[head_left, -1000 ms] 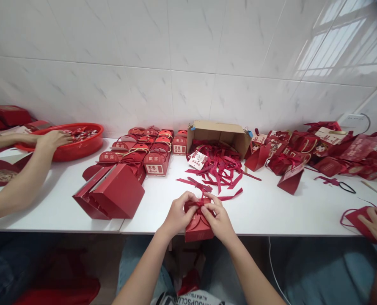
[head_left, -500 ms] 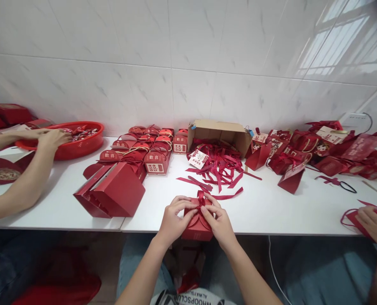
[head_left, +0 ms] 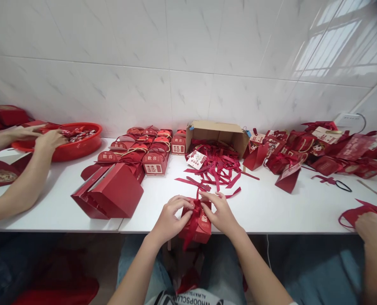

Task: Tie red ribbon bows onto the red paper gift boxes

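Observation:
A small red gift box [head_left: 204, 231] with gold characters on its side sits at the front edge of the table. Dark red ribbon [head_left: 192, 228] crosses its top, one tail hanging down the near side. My left hand [head_left: 169, 220] is on the box's left, thumb and fingertips closed on the ribbon at the top. From the right, my right hand [head_left: 222, 215] pinches the ribbon near the knot, its fingers curved over the box's upper edge. The fingertips partly hide the knot.
Loose ribbons [head_left: 220, 169] spill from a cardboard box [head_left: 218, 126]. Finished-looking red boxes [head_left: 156, 163] and a larger red box [head_left: 115, 192] stand left. Co-workers' hands are at a red basin [head_left: 80, 154] and a red pouch [head_left: 362, 212]. Scissors [head_left: 343, 185] lie right.
The box in my hands has turned, so its gold-lettered side now shows and a ribbon tail hangs toward me. The co-worker's hand on the right has shifted over the red item.

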{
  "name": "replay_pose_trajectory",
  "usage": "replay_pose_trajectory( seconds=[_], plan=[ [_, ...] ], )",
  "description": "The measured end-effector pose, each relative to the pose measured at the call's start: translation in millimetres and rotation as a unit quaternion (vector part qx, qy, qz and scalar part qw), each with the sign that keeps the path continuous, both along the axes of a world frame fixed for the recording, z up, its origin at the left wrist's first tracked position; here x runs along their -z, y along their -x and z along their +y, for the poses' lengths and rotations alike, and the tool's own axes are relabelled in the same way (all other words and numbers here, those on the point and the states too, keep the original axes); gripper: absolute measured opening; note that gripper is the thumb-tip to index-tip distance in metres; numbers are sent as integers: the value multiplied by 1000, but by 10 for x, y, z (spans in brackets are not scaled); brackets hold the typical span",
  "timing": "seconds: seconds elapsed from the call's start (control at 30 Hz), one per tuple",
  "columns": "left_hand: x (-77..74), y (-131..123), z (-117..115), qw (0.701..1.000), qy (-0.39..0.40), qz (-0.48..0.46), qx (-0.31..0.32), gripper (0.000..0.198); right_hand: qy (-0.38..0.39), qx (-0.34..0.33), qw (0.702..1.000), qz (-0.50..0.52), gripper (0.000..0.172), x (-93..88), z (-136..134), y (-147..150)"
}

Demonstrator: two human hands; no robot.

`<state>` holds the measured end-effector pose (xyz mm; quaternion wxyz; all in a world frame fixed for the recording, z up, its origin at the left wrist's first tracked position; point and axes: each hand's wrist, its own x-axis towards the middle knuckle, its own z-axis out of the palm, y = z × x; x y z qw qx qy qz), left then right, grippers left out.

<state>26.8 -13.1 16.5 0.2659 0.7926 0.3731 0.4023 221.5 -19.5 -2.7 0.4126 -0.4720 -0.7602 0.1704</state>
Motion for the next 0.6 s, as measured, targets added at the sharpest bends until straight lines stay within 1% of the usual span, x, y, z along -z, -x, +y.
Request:
replay_pose_trajectory(
  seconds=[0.07, 0.17, 0.23, 0.3, 0.37, 0.47, 0.53, 0.6],
  plan=[
    [-13, 0, 4, 1000, -7, 2, 6, 13, -19, -16, 999, -27, 35, -40, 32, -19],
    [-22, 3, 10, 1000, -13, 4, 14, 13, -49, -54, 996, -44, 43, -95, 75, -46],
    [-18, 5, 16, 1000, -14, 7, 19, 13, -37, -98, 994, -43, 50, -116, 118, -55],
    [-10, 7, 21, 1000, -14, 6, 22, 14, -15, -129, 991, -29, 52, -120, 168, -52],
    [-5, 9, 25, 1000, -16, 1, 18, 14, -14, -125, 992, -10, 45, -113, 206, -39],
    [-8, 10, 25, 1000, -20, -2, 9, 14, -51, -87, 995, -11, 30, -132, 197, -29],
    [-13, 10, 25, 1000, -24, 0, 1, 14, -66, -71, 995, -37, 26, -198, 131, -48],
    [-16, 8, 27, 1000, -28, 3, -6, 14, -51, -73, 993, -72, 26, -316, 22, -95]
  ],
)
